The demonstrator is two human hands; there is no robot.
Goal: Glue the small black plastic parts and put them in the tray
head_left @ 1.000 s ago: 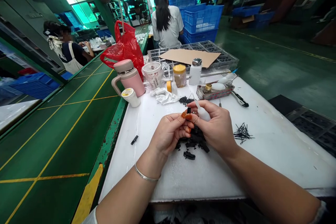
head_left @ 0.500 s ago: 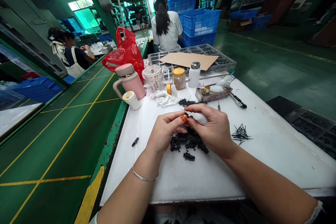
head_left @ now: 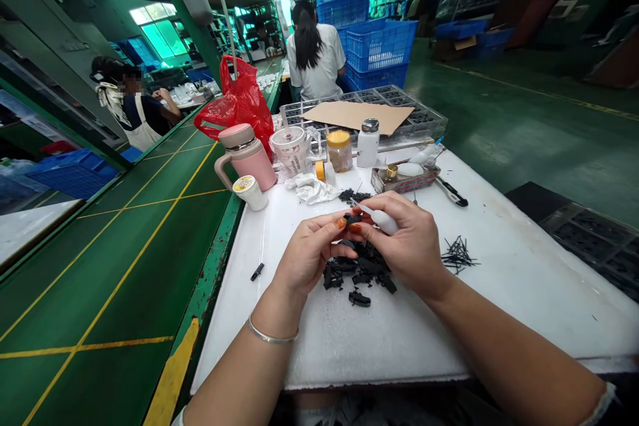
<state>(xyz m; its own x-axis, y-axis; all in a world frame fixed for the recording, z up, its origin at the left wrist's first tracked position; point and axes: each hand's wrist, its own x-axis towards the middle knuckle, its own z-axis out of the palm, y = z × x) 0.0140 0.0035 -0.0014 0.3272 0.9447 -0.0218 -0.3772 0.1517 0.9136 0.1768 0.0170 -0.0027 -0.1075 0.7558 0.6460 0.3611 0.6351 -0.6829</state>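
Observation:
Between the fingertips of my left hand is a small black part. My right hand is wrapped round a white squeeze bottle with a thin tip, and its fingers are close against the black part. Below both hands lies a pile of black parts on the white table top. One black piece sits in front of the pile, and another lies apart to the left. Thin black pins are heaped right of my right hand.
Behind the hands stand a pink flask, a lidded cup, a yellow-capped jar, a white pump bottle and a small tray. A knife lies at right. Two people sit farther off.
The black part between my fingertips shows more clearly now. The white bottle and its tip have shifted slightly within my right hand, the tip now pointing more upward.

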